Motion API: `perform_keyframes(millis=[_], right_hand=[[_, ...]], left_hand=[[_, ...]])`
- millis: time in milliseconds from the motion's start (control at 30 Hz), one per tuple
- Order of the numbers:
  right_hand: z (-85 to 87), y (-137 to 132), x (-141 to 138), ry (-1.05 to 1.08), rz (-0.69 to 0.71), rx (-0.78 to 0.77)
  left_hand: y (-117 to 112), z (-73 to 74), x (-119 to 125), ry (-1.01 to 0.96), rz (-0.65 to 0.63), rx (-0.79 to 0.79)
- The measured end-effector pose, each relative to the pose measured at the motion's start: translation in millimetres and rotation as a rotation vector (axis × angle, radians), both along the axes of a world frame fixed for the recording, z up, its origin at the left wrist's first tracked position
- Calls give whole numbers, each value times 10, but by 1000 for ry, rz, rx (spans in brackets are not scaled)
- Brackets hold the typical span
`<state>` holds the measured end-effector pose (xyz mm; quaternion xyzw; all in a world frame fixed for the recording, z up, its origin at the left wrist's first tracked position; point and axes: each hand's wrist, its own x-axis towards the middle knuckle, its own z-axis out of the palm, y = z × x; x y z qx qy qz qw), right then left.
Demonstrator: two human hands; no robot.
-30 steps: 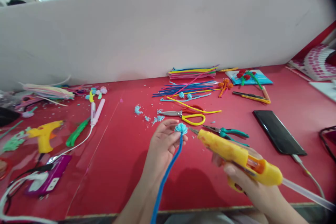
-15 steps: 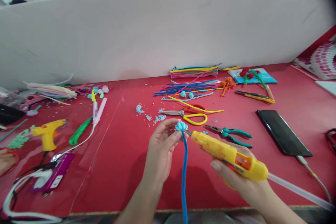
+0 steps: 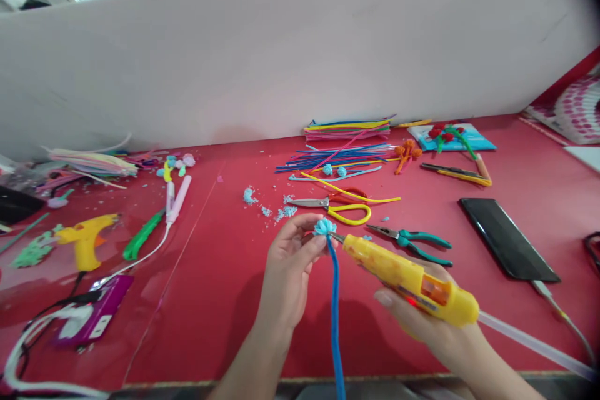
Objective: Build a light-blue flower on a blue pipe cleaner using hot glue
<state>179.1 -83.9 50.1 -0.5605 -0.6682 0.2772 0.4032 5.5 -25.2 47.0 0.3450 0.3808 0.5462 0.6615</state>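
Between the thumb and fingers of my left hand is a light blue pom-pom flower. A darker blue pipe cleaner stem hangs down from its underside, past the table's front edge. My right hand is wrapped round a yellow hot glue gun, with a clear glue stick poking out of its back. The gun's metal nozzle points left and meets the spot where stem and flower join. Whether glue is coming out is too small to tell.
Beyond my hands lie yellow-handled scissors, light blue fluff scraps and bundled pipe cleaners. Pliers and a phone lie to the right. At left are another glue gun, a green cutter and a purple power strip.
The stem's lower end has swung slightly right. Both hands keep nearly the same place, nozzle still at the flower's base. A co-worker's hand at the far left has gone from view.
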Motion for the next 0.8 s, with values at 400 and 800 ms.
perform_keyframes(millis=[400,800], right_hand=[[10,5,-20,24,-29,-22],[17,-10,2,66,4,-73]], left_hand=[[3,16,14,20,23,-19],[-6,4,9,11,11,-17]])
